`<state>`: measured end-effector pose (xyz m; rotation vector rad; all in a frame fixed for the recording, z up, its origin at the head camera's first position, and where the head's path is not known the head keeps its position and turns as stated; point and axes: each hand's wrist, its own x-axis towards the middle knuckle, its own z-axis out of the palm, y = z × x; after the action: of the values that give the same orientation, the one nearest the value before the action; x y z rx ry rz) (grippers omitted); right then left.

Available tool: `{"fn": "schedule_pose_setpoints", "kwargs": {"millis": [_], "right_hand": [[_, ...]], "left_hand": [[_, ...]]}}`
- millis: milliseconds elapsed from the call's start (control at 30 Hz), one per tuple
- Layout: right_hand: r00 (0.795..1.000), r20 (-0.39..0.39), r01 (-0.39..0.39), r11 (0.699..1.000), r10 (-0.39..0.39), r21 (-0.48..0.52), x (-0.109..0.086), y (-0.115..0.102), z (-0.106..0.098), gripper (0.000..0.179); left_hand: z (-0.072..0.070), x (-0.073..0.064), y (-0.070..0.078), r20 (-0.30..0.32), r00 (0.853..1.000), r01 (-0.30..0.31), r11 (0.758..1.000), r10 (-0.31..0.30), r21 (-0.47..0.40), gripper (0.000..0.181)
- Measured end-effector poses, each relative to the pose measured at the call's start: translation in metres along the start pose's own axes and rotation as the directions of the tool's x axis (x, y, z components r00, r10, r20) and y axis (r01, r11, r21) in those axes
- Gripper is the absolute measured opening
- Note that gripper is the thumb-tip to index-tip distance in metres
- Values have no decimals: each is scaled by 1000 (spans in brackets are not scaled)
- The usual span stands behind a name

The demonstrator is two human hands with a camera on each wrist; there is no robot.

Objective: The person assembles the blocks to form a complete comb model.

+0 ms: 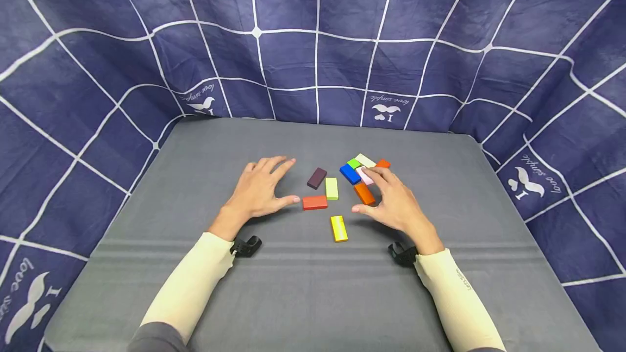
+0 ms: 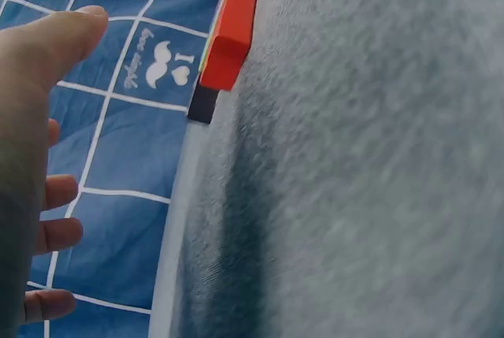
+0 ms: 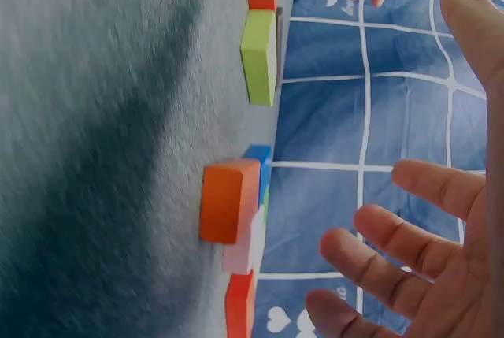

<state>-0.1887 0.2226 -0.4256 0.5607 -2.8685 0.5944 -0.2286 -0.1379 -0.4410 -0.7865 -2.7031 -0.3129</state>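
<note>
Small coloured rectangular blocks lie on the grey table. My left hand (image 1: 259, 189) hovers left of them with spread fingers, its thumb tip close to a red block (image 1: 315, 202). A dark purple block (image 1: 317, 178) and a pale yellow-green block (image 1: 331, 188) lie just beyond. My right hand (image 1: 393, 200) hangs over the right cluster, fingers apart and nothing held. Near it are an orange block (image 1: 364, 193), a blue block (image 1: 349, 174) and a pink block (image 1: 364, 176), partly hidden by its fingers. A yellow block (image 1: 339, 228) lies nearest me, between the hands.
Behind the pink block are a green block (image 1: 354, 163), a cream block (image 1: 365, 160) and a red-orange block (image 1: 383, 163). A blue curtain (image 1: 293, 58) with white lines encloses the grey table (image 1: 303, 297) at the back and sides.
</note>
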Motion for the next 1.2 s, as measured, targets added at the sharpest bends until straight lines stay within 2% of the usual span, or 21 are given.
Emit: {"fn": "schedule_pose_setpoints", "kwargs": {"millis": [133, 267, 500, 633, 733, 867, 967, 1100, 1200], "right_hand": [[999, 8, 40, 994, -41, 100, -5, -5, 4, 95], [996, 14, 83, 972, -88, 219, -8, -9, 10, 82], [994, 31, 91, 929, -109, 360, -13, -15, 20, 71], [989, 98, 49, 877, -109, 478, -14, -18, 25, 70], [978, 180, -15, 830, -103, 557, -16, -20, 27, 73], [961, 261, -90, 785, -94, 613, -19, -24, 31, 76], [950, 300, -134, 760, -84, 636, -20, -23, 38, 76], [940, 336, -172, 760, -64, 627, -20, -20, 46, 74], [942, 330, -164, 780, -57, 604, -19, -20, 48, 74]], "left_hand": [[6, 1, 6, 0, 1000, -6, 997, 6, -75, 84], [12, 2, 10, 8, 1000, -6, 993, 7, -116, 81], [26, 17, 18, 8, 1000, 3, 978, -1, -209, 78], [36, 26, 22, 28, 999, 35, 959, -29, -281, 79], [44, 32, 27, 56, 997, 63, 939, -47, -339, 80], [56, 38, 32, 94, 994, 94, 914, -62, -394, 77], [62, 42, 35, 111, 992, 106, 908, -66, -405, 75], [66, 47, 39, 125, 991, 103, 911, -57, -400, 73], [69, 51, 42, 130, 990, 96, 917, -49, -387, 72]]}}
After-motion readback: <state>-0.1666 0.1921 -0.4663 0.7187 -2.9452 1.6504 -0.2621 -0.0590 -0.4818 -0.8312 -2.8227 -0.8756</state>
